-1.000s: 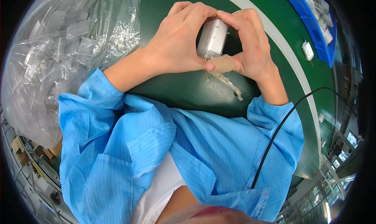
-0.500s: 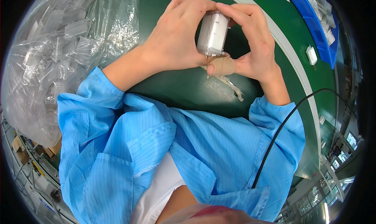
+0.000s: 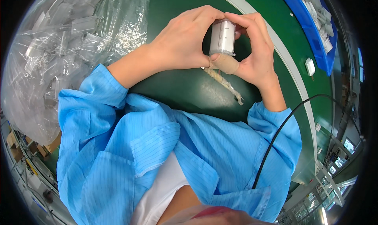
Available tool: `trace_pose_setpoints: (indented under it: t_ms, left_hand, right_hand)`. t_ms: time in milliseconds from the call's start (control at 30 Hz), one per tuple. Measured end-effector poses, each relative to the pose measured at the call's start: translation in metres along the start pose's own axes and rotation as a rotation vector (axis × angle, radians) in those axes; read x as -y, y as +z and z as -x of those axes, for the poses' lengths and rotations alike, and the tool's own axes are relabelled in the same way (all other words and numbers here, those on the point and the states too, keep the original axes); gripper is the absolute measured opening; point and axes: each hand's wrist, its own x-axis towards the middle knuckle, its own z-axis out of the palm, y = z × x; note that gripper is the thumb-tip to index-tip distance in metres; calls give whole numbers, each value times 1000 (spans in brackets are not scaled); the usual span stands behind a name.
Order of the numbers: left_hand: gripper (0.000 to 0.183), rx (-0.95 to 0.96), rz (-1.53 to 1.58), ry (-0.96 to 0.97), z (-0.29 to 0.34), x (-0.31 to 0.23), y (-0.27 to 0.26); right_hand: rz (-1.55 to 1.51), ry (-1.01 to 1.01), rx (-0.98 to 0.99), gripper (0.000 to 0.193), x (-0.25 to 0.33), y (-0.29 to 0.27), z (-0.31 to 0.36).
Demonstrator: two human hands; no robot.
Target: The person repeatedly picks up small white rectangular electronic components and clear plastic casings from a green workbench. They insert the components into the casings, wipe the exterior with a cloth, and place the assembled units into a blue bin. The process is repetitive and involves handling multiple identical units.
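Note:
Between my two hands stands a small white block in a clear plastic case (image 3: 223, 38). My left hand (image 3: 183, 40) grips it from the left, with fingers at its far end and the thumb at its near end. From the right, my right hand (image 3: 258, 51) closes on the same case, its thumb wrapped in a tan bandage (image 3: 226, 63) and pressed on the near end. Fingertips of both hands meet at the far end and hide part of it. Beneath the thumbs, a thin, pale, frayed stick-like piece (image 3: 225, 83) lies on the green table (image 3: 185, 89).
A clear plastic bag (image 3: 78, 48) full of transparent cases lies at the left. At the far right stands a blue bin (image 3: 311, 24) holding several white and clear pieces. One white piece (image 3: 310, 67) lies beside it. A black cable (image 3: 281, 130) arcs past my right sleeve.
Both hands have shifted slightly right and nearer with the case. The case has turned, so a face with small dark marks now shows. My bandaged thumb now lies across its near end.

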Motion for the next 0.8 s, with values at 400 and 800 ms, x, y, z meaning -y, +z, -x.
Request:
trace_pose_setpoints:
  t_ms: [400,800]
  left_hand:
    - [65,31,-40,-89,-1,-6,-3]
    - [71,23,-22,-24,0,2,-3]
  right_hand:
    - [-152,110,28,61,-8,2,4]
    - [-184,71,154,66,-7,-13,4]
